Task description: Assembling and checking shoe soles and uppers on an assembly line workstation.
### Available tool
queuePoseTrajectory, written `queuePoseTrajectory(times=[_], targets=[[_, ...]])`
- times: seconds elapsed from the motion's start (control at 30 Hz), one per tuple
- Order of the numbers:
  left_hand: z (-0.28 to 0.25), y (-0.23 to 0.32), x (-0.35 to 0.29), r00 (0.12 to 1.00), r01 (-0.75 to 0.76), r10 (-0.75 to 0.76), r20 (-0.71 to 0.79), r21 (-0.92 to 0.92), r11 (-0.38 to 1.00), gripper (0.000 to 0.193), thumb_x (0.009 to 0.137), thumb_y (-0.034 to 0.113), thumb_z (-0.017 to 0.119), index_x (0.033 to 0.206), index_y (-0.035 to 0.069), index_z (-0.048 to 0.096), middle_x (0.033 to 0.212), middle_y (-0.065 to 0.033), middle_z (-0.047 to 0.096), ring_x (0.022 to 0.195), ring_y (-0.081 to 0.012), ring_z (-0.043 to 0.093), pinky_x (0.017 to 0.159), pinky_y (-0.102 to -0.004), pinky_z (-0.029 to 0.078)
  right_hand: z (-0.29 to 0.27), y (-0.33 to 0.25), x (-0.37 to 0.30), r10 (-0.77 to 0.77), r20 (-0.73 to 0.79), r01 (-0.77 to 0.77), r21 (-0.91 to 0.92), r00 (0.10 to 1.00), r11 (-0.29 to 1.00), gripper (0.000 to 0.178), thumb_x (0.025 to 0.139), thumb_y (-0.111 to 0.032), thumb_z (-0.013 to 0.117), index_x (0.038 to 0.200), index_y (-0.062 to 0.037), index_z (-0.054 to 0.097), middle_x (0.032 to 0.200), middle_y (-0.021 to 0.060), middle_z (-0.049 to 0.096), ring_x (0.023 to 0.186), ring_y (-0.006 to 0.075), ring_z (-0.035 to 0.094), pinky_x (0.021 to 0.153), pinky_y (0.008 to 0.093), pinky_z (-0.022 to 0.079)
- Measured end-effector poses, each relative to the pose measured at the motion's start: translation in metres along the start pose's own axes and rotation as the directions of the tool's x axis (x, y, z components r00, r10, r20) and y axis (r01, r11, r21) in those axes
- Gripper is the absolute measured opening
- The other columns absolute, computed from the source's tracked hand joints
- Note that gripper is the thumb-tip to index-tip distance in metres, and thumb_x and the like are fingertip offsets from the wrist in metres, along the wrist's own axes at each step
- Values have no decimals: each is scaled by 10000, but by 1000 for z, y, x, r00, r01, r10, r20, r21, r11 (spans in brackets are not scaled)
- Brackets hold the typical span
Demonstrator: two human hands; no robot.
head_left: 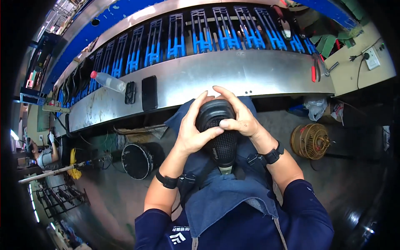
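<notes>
A black shoe [223,146] with a perforated mesh upper rests over my lap, its toe pointing toward the bench. A pale block [226,170], perhaps the end of a shoe last, sticks out at its near end. My left hand [195,129] wraps the left side of the toe, thumb pressed on the upper. On the other side my right hand [239,116] grips the toe edge, its thumb lying across the top. The fingertips of both hands reach around the far end of the toe, and the shoe's underside is hidden.
Ahead runs a metal bench [200,77] with a row of blue racks [203,41] behind it. On it lie a bottle [109,81], a black phone [149,92], a black case [130,92], and red-handled pliers [315,71]. A bucket [137,161] and round fan [310,141] flank me; a person [46,156] works far left.
</notes>
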State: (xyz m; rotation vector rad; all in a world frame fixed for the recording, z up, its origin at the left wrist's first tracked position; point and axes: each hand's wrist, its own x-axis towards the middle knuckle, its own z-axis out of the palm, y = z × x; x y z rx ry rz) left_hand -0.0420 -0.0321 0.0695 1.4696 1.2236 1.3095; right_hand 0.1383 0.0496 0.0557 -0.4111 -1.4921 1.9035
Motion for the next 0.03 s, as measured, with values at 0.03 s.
queuePoseTrajectory(times=[0.03], targets=[[0,-8,0,1000,16,-16,21,-9,1000,914,740,186,844,1498,24,359,1367,-190,550,1257,-291,558,1076,-397,421,0,6,-1,15,3,-15,15,1000,1000,934,780,-283,806,1536,-50,309,1349,150,528,1254,240,518,1093,376,385]])
